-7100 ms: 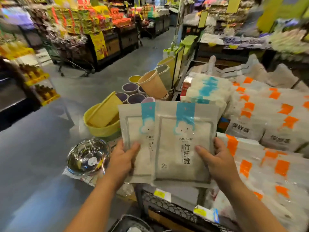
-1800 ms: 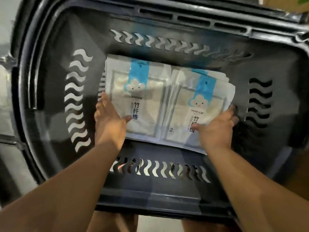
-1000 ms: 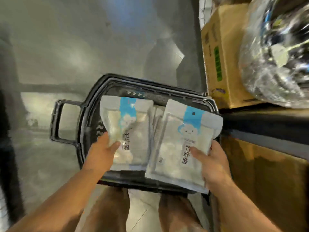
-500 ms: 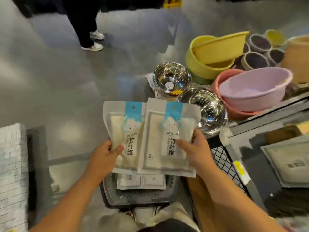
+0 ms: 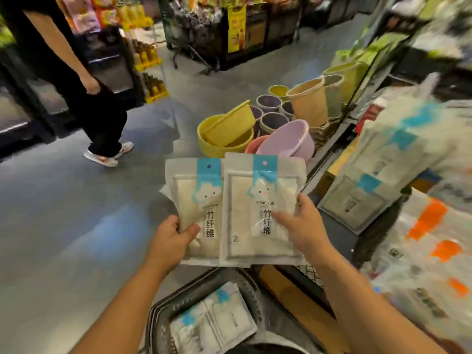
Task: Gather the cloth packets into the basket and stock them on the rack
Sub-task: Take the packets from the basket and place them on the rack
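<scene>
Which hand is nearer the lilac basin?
Right. The right hand is just this side of the basin; the left hand is farther off, to its left.

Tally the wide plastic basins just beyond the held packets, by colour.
Yellow basins: 2, one tilted inside the other
Pink basin: 1
Lilac basin: 1
Total: 4

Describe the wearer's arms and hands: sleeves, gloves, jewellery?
Left forearm and right forearm are bare to the frame edge; no sleeve shows. Left hand and right hand wear no gloves; no watch, ring or band is visible.
</scene>
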